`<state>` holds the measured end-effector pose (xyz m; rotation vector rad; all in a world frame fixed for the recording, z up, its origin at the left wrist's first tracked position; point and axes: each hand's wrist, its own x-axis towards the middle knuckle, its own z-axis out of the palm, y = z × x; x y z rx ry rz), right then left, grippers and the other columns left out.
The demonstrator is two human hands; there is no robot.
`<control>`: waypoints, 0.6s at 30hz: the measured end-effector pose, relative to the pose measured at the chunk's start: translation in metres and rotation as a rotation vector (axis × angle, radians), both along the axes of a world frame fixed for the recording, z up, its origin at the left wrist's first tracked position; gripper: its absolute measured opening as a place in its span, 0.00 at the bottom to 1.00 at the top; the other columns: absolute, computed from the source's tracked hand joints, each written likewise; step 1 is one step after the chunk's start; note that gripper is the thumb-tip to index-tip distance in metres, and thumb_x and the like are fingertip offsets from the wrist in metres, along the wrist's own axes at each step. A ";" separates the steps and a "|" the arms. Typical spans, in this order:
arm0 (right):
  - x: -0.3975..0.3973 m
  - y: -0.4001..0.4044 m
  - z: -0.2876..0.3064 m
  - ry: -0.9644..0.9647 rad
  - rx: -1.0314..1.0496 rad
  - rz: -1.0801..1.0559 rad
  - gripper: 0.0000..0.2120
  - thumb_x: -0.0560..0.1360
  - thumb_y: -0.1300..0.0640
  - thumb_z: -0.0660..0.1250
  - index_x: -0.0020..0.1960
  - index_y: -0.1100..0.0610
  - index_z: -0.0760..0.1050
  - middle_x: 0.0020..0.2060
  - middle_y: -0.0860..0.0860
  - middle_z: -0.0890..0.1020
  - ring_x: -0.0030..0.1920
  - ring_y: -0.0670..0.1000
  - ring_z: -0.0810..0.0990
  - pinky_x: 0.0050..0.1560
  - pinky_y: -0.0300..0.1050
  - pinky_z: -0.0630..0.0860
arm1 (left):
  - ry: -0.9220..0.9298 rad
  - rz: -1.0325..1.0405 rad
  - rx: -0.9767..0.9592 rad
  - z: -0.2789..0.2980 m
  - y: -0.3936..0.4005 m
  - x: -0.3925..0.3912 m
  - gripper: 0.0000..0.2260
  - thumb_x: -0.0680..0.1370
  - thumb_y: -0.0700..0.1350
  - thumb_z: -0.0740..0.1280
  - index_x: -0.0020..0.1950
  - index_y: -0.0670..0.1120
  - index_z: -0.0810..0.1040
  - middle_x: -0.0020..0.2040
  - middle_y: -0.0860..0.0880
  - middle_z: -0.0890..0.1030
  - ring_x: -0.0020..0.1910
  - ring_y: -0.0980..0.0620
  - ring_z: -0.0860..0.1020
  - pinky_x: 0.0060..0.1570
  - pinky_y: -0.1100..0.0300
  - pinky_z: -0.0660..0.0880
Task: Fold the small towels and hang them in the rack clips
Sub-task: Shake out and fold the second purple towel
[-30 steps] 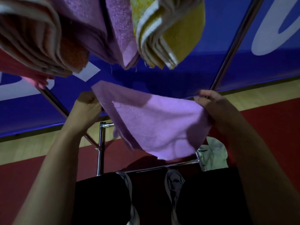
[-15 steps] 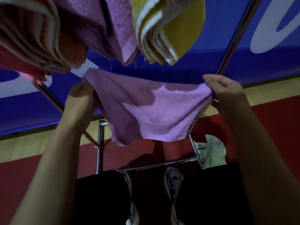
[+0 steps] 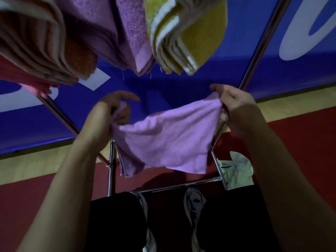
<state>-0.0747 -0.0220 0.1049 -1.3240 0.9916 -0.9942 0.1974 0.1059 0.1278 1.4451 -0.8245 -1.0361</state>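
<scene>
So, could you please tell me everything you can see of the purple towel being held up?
The purple towel is small, lilac terry cloth, apparently doubled over, with a layered edge at its lower left. It hangs slack in the air between the left hand and right hand, each pinching an upper corner, below the towels already hanging overhead.

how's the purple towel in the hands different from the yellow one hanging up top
The purple towel is spread between the left hand and right hand, sagging; the yellow towel hangs overhead, folded into layers. The purple towel is plain; the yellow towel has white edging. Both look like small terry cloths.
</scene>
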 end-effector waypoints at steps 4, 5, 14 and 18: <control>0.026 0.023 0.014 -0.172 0.051 0.214 0.08 0.83 0.63 0.62 0.57 0.57 0.80 0.37 0.49 0.82 0.38 0.47 0.79 0.40 0.40 0.74 | -0.482 -0.254 0.079 0.002 -0.003 -0.034 0.16 0.82 0.58 0.63 0.59 0.49 0.84 0.45 0.47 0.85 0.45 0.51 0.82 0.51 0.57 0.77; 0.032 0.029 0.016 -0.192 0.059 0.300 0.09 0.83 0.64 0.62 0.60 0.60 0.78 0.37 0.51 0.82 0.36 0.45 0.80 0.38 0.37 0.76 | -0.512 -0.315 0.086 0.000 -0.004 -0.041 0.19 0.81 0.64 0.63 0.57 0.52 0.84 0.49 0.51 0.86 0.49 0.56 0.83 0.54 0.59 0.78; 0.044 0.033 0.001 0.119 -0.080 0.353 0.13 0.81 0.60 0.68 0.65 0.57 0.76 0.53 0.56 0.84 0.44 0.46 0.84 0.47 0.43 0.80 | -0.738 -0.398 0.096 -0.016 -0.010 -0.053 0.19 0.81 0.56 0.71 0.37 0.45 0.78 0.28 0.53 0.76 0.27 0.61 0.71 0.31 0.64 0.70; 0.029 0.031 -0.014 0.552 -0.157 0.568 0.38 0.69 0.33 0.74 0.74 0.46 0.70 0.69 0.47 0.76 0.64 0.45 0.79 0.62 0.46 0.78 | -0.338 -0.323 0.026 0.000 0.002 -0.043 0.16 0.82 0.57 0.67 0.43 0.46 0.84 0.38 0.50 0.84 0.38 0.57 0.81 0.40 0.63 0.78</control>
